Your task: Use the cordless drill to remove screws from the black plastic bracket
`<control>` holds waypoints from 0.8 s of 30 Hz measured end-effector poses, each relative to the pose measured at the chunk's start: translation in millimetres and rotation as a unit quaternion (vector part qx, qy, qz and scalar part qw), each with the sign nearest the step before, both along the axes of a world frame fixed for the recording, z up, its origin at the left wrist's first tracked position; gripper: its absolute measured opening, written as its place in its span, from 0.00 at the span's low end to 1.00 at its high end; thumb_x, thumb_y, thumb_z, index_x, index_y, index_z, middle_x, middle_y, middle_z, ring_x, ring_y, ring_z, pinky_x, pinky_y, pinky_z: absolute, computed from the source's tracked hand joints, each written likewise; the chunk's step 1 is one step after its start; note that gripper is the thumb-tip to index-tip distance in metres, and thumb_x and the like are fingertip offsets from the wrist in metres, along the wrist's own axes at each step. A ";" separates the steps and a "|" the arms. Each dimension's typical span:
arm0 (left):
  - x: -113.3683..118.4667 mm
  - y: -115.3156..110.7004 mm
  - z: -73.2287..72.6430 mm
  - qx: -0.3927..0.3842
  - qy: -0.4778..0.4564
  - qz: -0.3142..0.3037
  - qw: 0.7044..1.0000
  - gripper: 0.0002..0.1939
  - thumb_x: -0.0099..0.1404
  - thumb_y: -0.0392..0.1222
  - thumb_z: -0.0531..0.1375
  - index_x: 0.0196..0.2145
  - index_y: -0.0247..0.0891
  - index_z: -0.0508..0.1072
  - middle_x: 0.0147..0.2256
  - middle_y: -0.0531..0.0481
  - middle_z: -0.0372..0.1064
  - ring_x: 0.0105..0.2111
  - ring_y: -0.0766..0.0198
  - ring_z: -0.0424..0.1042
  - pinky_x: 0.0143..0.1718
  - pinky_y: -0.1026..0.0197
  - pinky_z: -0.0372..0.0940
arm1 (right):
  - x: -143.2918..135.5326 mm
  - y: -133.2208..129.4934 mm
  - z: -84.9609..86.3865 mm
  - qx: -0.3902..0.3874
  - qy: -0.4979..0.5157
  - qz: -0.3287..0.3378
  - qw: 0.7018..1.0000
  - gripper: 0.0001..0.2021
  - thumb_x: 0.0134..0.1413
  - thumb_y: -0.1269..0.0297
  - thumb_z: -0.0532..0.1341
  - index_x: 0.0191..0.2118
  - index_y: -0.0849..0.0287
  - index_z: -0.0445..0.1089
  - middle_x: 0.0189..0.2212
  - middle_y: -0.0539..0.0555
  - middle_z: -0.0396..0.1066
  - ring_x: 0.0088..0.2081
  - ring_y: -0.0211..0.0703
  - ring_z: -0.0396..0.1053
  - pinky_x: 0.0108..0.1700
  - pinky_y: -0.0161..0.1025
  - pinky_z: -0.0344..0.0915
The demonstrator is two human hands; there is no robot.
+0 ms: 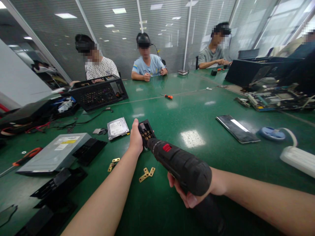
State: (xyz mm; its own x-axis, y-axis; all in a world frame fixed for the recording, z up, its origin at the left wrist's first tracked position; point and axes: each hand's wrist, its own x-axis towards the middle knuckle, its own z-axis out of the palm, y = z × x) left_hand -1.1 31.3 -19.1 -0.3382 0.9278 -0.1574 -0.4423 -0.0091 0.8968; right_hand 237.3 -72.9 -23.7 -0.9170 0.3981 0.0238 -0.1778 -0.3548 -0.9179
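My right hand (185, 193) is wrapped round the grip of a black power drill (182, 165) with a red switch on top. The drill points forward and left, its tip at a small black part (147, 127) with brass-coloured pieces inside. My left hand (136, 137) grips that part from its left side. Exactly where the drill tip touches is hidden. Gold-coloured metal plates (144, 178) lie on the green table (157, 213) between my forearms, with several more (110, 167) left of my left forearm. A silver hard drive (118, 128) lies just left of my left hand.
On the left are an optical drive (59, 152), black brackets (59, 186), an orange screwdriver (27, 156) and a computer case (98, 93). On the right lie a phone (236, 129), blue tape roll (272, 133), white power strip (299, 160) and circuit boards (278, 98). Several people sit beyond.
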 end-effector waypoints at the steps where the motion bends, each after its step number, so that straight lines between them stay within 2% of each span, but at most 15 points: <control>1: 0.3 -0.3 0.4 -0.001 0.000 0.000 1.000 0.26 0.66 0.69 0.62 0.33 0.40 0.71 0.29 0.44 0.77 0.36 0.47 0.84 0.35 0.51 0.79 | -0.2 0.0 0.1 0.002 0.003 -0.001 1.000 0.27 0.35 0.65 0.84 0.41 0.64 0.75 0.26 0.48 0.79 0.27 0.38 0.77 0.33 0.34 0.74; 7: 0.0 -0.7 0.2 0.005 0.007 -0.006 1.000 0.26 0.67 0.68 0.61 0.33 0.39 0.71 0.28 0.45 0.77 0.35 0.49 0.84 0.35 0.52 0.79 | -0.3 1.0 -1.0 0.010 -0.001 0.001 1.000 0.26 0.36 0.66 0.83 0.42 0.64 0.74 0.26 0.48 0.79 0.27 0.39 0.78 0.34 0.35 0.74; 11: 0.5 -1.4 1.2 0.005 0.009 -0.005 1.000 0.26 0.69 0.68 0.60 0.33 0.39 0.71 0.28 0.45 0.76 0.35 0.48 0.84 0.35 0.52 0.79 | 0.2 -0.1 -0.8 0.002 -0.001 0.005 1.000 0.26 0.37 0.64 0.83 0.41 0.63 0.75 0.26 0.48 0.79 0.27 0.39 0.77 0.34 0.35 0.74; 16: 0.9 -2.2 1.8 0.004 0.003 -0.006 1.000 0.27 0.66 0.69 0.62 0.34 0.40 0.71 0.28 0.46 0.76 0.35 0.48 0.84 0.34 0.53 0.79 | -0.3 -0.4 0.7 0.011 -0.004 -0.004 1.000 0.26 0.38 0.61 0.83 0.40 0.63 0.74 0.25 0.47 0.78 0.27 0.38 0.77 0.33 0.35 0.74; 22: -1.8 -0.5 -2.4 0.004 0.005 -0.007 1.000 0.28 0.66 0.70 0.62 0.34 0.39 0.72 0.28 0.45 0.76 0.35 0.47 0.84 0.35 0.52 0.79 | -1.8 7.3 -15.1 0.065 0.003 0.021 0.998 0.30 0.36 0.52 0.84 0.40 0.61 0.72 0.26 0.47 0.77 0.28 0.39 0.77 0.34 0.36 0.72; 24: -2.2 -0.1 -3.0 0.003 0.006 -0.008 1.000 0.28 0.66 0.70 0.61 0.34 0.39 0.72 0.28 0.44 0.76 0.36 0.47 0.84 0.35 0.52 0.79 | -2.0 8.6 -17.9 0.070 0.003 0.011 0.997 0.31 0.34 0.52 0.85 0.39 0.62 0.72 0.27 0.47 0.78 0.28 0.39 0.76 0.34 0.36 0.72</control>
